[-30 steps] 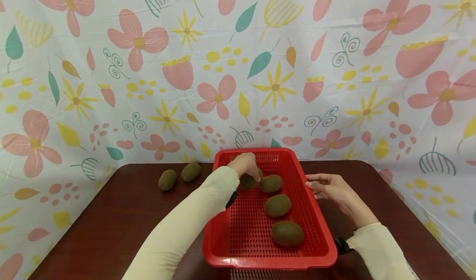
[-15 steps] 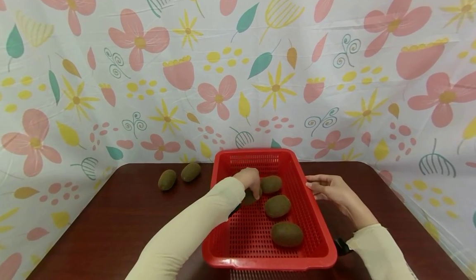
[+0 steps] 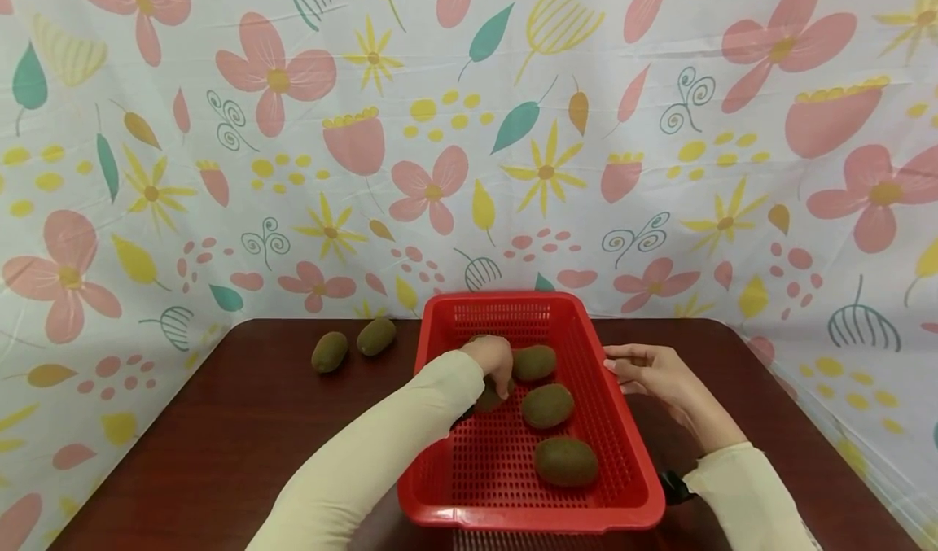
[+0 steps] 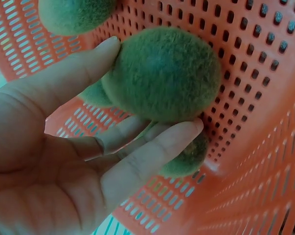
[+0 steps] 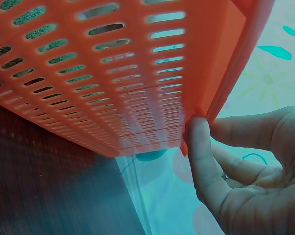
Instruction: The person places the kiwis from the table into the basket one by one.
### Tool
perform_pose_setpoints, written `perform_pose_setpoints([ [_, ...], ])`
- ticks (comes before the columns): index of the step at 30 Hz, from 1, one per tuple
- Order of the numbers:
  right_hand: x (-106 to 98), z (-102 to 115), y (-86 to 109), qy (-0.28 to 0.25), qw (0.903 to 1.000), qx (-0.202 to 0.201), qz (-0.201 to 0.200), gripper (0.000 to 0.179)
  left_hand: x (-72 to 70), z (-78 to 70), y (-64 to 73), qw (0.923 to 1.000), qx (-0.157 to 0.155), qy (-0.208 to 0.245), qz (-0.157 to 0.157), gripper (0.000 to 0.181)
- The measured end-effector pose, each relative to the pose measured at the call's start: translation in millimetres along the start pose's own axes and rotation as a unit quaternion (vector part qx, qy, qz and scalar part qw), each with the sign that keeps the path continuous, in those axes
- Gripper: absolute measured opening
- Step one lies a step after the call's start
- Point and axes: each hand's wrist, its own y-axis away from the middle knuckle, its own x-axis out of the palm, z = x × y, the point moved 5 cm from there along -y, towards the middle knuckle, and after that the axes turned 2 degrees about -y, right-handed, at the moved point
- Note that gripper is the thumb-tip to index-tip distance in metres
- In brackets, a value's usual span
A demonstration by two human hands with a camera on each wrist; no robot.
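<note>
Inside the red plastic basket (image 3: 530, 517), my left hand (image 3: 491, 356) has its thumb and fingers around a brown fuzzy kiwi (image 4: 162, 73). In the head view the hand covers part of that kiwi. Three more kiwis lie along the basket's right side: a back one (image 3: 534, 363), a middle one (image 3: 547, 406) and a front one (image 3: 566, 462). Another kiwi (image 3: 478, 339) is mostly hidden behind the left hand. At the basket's right edge, my right hand (image 3: 655, 376) pinches the rim between thumb and fingers, as the right wrist view shows.
Two kiwis, one (image 3: 330, 352) left of the other (image 3: 377, 337), lie on the dark wooden table (image 3: 242, 429) to the basket's left. Behind the table hangs a flower-patterned cloth (image 3: 440, 128). The basket's far end stands close to it.
The left hand has moved nearer the front of the basket with a kiwi, then almost stopped. A kiwi behind it has come partly into view. The right hand has stayed at the rim.
</note>
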Motion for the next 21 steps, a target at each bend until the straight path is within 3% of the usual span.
perform_pose_setpoints([
  [10,0,0,-1.3,-0.003,1.0000,0.005,-0.001,0.058,-34.2,20.4,6.5,0.9953,0.037,0.089,-0.013,0.044],
  [14,0,0,-1.2,-0.001,1.0000,0.003,-0.001,0.058,-50.5,33.7,14.0,0.9904,0.042,0.128,-0.029,0.036],
  [19,0,-1,-1.6,0.001,1.0000,0.002,-0.001,0.059,-65.1,51.6,18.7,0.9828,0.045,0.173,-0.048,0.046],
  [21,0,-1,-1.7,0.001,1.0000,0.002,-0.002,0.059,-69.1,60.1,21.1,0.9765,0.042,0.205,-0.054,0.047],
])
